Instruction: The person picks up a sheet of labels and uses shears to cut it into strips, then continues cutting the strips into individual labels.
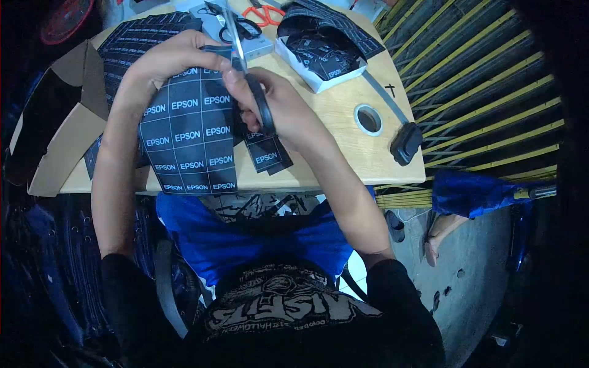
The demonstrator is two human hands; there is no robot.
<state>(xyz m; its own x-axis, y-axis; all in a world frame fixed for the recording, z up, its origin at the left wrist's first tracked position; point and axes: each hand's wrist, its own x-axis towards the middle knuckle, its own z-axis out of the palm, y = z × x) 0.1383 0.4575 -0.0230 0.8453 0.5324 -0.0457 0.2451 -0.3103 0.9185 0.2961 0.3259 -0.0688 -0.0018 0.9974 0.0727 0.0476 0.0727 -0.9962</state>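
My left hand (184, 56) pinches the top edge of a black sheet printed with rows of white EPSON labels (188, 136). The sheet hangs down over the table's near edge. My right hand (273, 105) is closed around a pair of scissors (260, 101), with the blades pointing up and away, close beside my left fingertips. Below my right hand lies a narrower EPSON strip (267, 156). My two hands nearly meet at the sheet's upper corner.
A white box (322, 78) holds cut label pieces. Nearby are orange-handled scissors (264, 15), a tape roll (368, 120) and a black tape measure (406, 143). More label sheet (132, 43) and an open cardboard box (67, 138) sit left. A metal folding gate (478, 92) stands right, with a person's foot (432, 253) below.
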